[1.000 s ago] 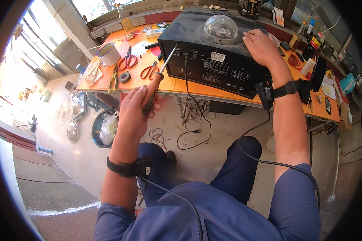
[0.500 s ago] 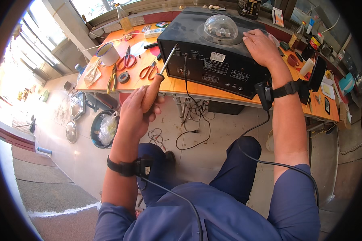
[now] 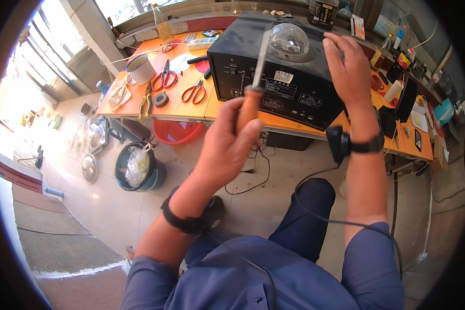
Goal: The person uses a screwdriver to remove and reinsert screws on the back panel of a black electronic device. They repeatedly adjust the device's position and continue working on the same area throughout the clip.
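A screwdriver with an orange-brown handle (image 3: pixel 249 109) is gripped in my left hand (image 3: pixel 225 139). Its shaft points up and away, in front of the black box (image 3: pixel 227 49) on the table. A clear dome (image 3: pixel 288 41) sits on top of that box, and labels and a power cord mark its near side. At the box's right end is my right hand (image 3: pixel 350 72), fingers stretched out and holding nothing. I cannot tell whether it touches the box. Both wrists wear black straps with wired devices.
On the orange table (image 3: pixel 191 109) lie red-handled scissors (image 3: pixel 194 93), pliers (image 3: pixel 145 105), black tape (image 3: pixel 161 99) and an enamel mug (image 3: pixel 139 70). A red basin (image 3: pixel 178 133) and a lined bucket (image 3: pixel 160 175) stand below. Cables hang under the table. A phone (image 3: pixel 418 138) lies at the right.
My left hand has moved right with the screwdriver, which now crosses in front of the box's labelled side. My right hand has shifted right, away from the dome, with its fingers straighter.
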Tool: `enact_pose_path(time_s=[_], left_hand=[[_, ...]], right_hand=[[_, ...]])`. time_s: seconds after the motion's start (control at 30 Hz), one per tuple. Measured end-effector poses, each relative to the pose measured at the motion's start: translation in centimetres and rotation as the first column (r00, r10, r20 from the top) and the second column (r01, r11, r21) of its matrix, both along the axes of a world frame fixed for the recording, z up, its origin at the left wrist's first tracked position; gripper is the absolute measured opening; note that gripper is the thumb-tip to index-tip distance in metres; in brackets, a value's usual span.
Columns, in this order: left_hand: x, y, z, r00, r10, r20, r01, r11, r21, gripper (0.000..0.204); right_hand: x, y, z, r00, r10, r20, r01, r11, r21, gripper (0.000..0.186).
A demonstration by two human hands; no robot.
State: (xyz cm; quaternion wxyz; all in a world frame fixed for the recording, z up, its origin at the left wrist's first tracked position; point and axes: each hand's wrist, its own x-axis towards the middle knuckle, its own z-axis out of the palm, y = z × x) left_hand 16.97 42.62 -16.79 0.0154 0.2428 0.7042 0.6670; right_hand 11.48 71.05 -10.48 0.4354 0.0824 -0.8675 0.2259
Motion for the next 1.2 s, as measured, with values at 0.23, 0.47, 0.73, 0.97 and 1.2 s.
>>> enact_pose_path(time_s=[0.23,0.47,0.73,0.97,1.2], left_hand=[[-1.1,5.7,1.6,0.902,0.045,-0.43,-0.168,0.953,-0.252,0.051],[-8.8,2.6,0.3,0.785,0.41,-0.465,-0.564,0.784,-0.26,0.028],[-13.7,3.1,-1.9,0.706,0.493,-0.508,-0.663,0.712,-0.231,0.026],[-13.9,3.9,-1.7,0.653,0.538,-0.533,-0.717,0.666,-0.206,0.022],[-14.1,4.2,-1.8,0.625,0.531,-0.572,-0.742,0.63,-0.227,0.02]], right_hand=[[5.4,-6.0,-1.2,0.751,0.633,0.186,-0.399,0.66,-0.636,0.045],[0.4,0.6,-0.9,0.966,0.256,-0.031,-0.224,0.774,-0.592,0.04],[-1.6,4.3,-2.8,0.942,0.337,0.007,-0.231,0.662,-0.713,0.041],[-1.5,4.3,-2.8,0.944,0.329,0.029,-0.198,0.632,-0.749,0.04],[-1.4,4.2,-2.8,0.94,0.336,0.054,-0.179,0.622,-0.762,0.036]])
